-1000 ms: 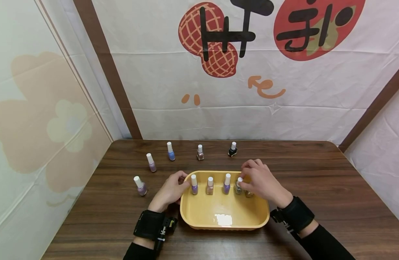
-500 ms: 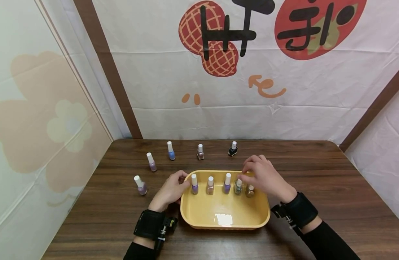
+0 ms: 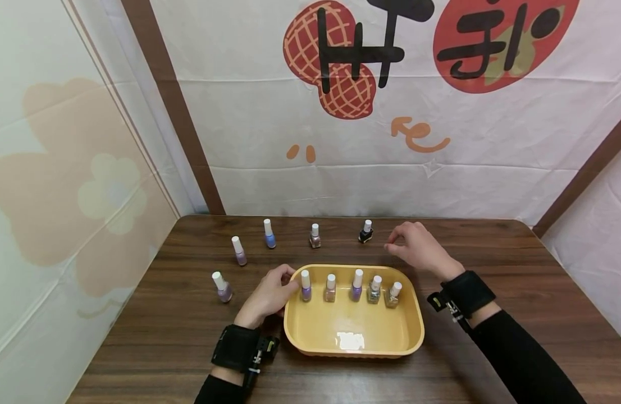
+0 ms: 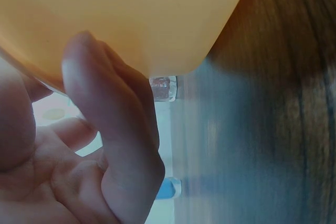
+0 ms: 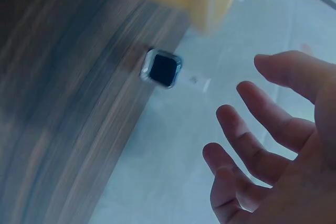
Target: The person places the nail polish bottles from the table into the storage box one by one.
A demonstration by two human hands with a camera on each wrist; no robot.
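A yellow tray [image 3: 353, 331] sits on the table with a row of white-capped nail polish bottles standing along its far side. My left hand [image 3: 270, 294] grips the tray's left rim; in the left wrist view its fingers [image 4: 113, 108] bend against the outer wall. Beyond the tray's far right corner, my right hand [image 3: 419, 247] hovers above the table and holds nothing. Its fingers are spread and loosely bent in the right wrist view. Nearest to it stands a black nail polish bottle [image 3: 366, 231], apart from the fingertips. At the row's right end, a gold glitter bottle [image 3: 393, 295] leans slightly.
Several more bottles stand outside the tray: a brownish-pink one [image 3: 315, 237], a blue one [image 3: 269, 234] and two purple ones, the nearer purple bottle [image 3: 222, 288] left of my left hand. A printed cloth [image 3: 341, 191] hangs behind the table's far edge.
My right hand has left the glitter bottles at the tray's right end and moved up and away, past the far rim toward the black bottle. The left hand keeps its hold on the tray.
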